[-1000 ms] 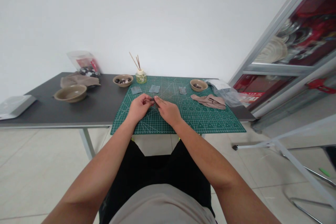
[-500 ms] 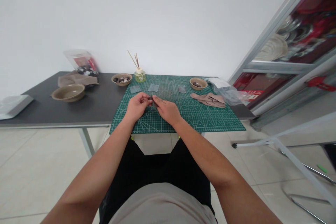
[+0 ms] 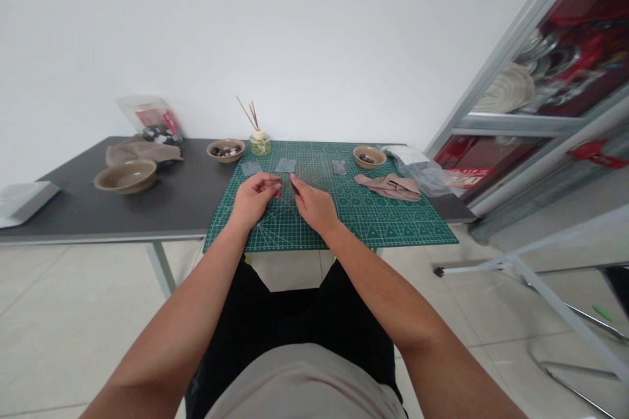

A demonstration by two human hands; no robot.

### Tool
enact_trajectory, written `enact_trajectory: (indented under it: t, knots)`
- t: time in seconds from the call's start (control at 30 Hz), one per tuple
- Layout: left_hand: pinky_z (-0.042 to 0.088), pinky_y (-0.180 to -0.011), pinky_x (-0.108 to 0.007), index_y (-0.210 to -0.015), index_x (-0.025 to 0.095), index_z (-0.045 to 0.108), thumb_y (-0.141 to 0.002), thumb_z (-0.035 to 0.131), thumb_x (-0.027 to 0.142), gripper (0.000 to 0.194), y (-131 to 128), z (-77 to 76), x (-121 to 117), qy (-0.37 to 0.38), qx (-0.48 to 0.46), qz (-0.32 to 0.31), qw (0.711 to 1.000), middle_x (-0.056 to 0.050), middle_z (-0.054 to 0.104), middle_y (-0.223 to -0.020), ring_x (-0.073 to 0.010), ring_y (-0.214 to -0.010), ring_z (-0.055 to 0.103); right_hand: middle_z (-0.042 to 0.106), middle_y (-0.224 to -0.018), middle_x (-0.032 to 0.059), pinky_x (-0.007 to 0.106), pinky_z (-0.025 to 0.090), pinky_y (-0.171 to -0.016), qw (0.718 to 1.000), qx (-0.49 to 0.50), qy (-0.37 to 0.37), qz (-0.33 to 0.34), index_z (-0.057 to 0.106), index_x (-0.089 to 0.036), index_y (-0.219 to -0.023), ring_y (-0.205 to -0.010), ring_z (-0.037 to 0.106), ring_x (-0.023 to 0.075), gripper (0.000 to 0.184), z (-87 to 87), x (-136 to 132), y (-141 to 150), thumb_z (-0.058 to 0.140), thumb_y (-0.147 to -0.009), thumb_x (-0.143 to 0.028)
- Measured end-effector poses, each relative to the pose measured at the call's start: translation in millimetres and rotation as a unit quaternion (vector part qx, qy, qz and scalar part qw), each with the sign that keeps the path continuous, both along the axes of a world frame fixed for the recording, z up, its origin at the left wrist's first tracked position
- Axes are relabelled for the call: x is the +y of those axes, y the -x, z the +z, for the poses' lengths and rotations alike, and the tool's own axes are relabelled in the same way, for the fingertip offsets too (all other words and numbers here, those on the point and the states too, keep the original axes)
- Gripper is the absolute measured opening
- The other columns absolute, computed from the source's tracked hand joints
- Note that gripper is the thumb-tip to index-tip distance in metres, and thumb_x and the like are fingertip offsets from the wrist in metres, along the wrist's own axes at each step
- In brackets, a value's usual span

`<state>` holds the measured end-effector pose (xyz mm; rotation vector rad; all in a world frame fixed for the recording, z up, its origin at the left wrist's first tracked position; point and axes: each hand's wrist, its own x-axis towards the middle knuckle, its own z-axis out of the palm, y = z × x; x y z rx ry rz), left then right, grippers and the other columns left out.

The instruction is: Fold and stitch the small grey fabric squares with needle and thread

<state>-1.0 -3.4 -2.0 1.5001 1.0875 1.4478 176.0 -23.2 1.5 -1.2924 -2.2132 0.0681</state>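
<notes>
Over the green cutting mat [image 3: 383, 226], my left hand [image 3: 253, 201] is closed, its fingertips curled against the thumb. What they hold, if anything, is too small to make out. Opposite it, a short gap away, my right hand [image 3: 315, 206] pinches a small dark object [image 3: 295, 189], mostly hidden by the fingers. Just beyond the hands lie a small clear plastic bag [image 3: 285, 165] and another clear bag [image 3: 251, 169]. A third little bag [image 3: 339, 167] lies farther right.
Pebbles fill a brown bowl [image 3: 226, 150] beside a reed diffuser [image 3: 260, 143]. Fewer pebbles lie in the right bowl [image 3: 369, 157], near a brown cloth [image 3: 388, 186] and plastic wrapping [image 3: 417, 167]. At left are a larger bowl [image 3: 126, 178], a bag of stones [image 3: 157, 121] and a white tray [image 3: 29, 203].
My hands have come apart from touching at the fingertips. The small dark object between them has stayed with the right hand. The view has shifted slightly.
</notes>
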Motion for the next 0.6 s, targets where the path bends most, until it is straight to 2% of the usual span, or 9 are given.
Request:
enact_trajectory:
  t: [0.13, 0.27, 0.33, 0.4, 0.5, 0.6]
  knots:
    - [0.055, -0.077, -0.031, -0.091, 0.017, 0.069, -0.064, 0.074, 0.023, 0.029, -0.7, 1.7, -2.2, 0.045, 0.026, -0.014, 0.999, -0.002, 0.072, -0.079, -0.0167, -0.074, 0.068, 0.052, -0.146, 0.008, 0.035, 0.053, -0.099, 1.0, -0.002, -0.01, 0.002, 0.038, -0.019, -0.149, -0.122, 0.06, 0.0209, 0.055, -1.8, 1.0, -0.8, 0.04, -0.094, -0.016]
    - [0.054, -0.064, -0.027, -0.086, 0.018, 0.064, -0.069, 0.067, 0.023, 0.017, -2.3, 5.7, -5.9, 0.057, 0.055, -0.033, 0.996, 0.001, 0.069, -0.065, -0.0146, -0.06, 0.066, 0.046, -0.15, 0.0047, 0.034, 0.046, -0.108, 0.998, -0.018, -0.037, 0.046, 0.039, -0.021, -0.149, -0.134, 0.05, 0.0176, 0.057, -4.3, 1.3, 0.0, 0.041, -0.093, -0.012]
    - [0.052, -0.06, -0.025, -0.078, 0.019, 0.06, -0.069, 0.062, 0.017, 0.009, -3.8, 10.1, -9.7, 0.055, 0.091, -0.023, 0.994, 0.002, 0.067, -0.059, -0.0137, -0.057, 0.065, 0.046, -0.151, 0.0026, 0.034, 0.043, -0.112, 0.996, -0.03, -0.044, 0.068, 0.041, -0.022, -0.148, -0.137, 0.046, 0.0161, 0.057, -4.4, 0.8, 0.6, 0.041, -0.093, -0.012]
    - [0.051, -0.057, -0.023, -0.073, 0.019, 0.057, -0.068, 0.06, 0.013, 0.008, -5.2, 14.4, -13.5, 0.057, 0.12, -0.015, 0.991, 0.003, 0.067, -0.056, -0.0134, -0.054, 0.065, 0.045, -0.151, 0.0008, 0.035, 0.042, -0.113, 0.995, -0.041, -0.042, 0.081, 0.043, -0.024, -0.147, -0.137, 0.046, 0.0157, 0.056, -3.9, 0.2, 0.9, 0.042, -0.092, -0.011]
    - [0.051, -0.056, -0.023, -0.073, 0.019, 0.056, -0.068, 0.061, 0.013, 0.01, -6.3, 16.5, -15.6, 0.071, 0.109, -0.014, 0.991, 0.002, 0.068, -0.056, -0.0136, -0.054, 0.065, 0.046, -0.15, 0.0006, 0.034, 0.045, -0.11, 0.995, -0.045, -0.035, 0.084, 0.044, -0.024, -0.146, -0.134, 0.049, 0.0155, 0.055, -3.1, -0.5, 0.7, 0.042, -0.093, -0.012]
    - [0.052, -0.056, -0.024, -0.076, 0.019, 0.055, -0.071, 0.065, 0.019, 0.011, -5.6, 13.3, -13.1, 0.087, 0.062, -0.023, 0.994, 0.001, 0.069, -0.058, -0.0144, -0.054, 0.067, 0.047, -0.149, 0.0029, 0.033, 0.047, -0.108, 0.996, -0.035, -0.036, 0.07, 0.045, -0.02, -0.146, -0.132, 0.052, 0.0155, 0.052, -3.3, -0.7, 0.5, 0.041, -0.094, -0.013]
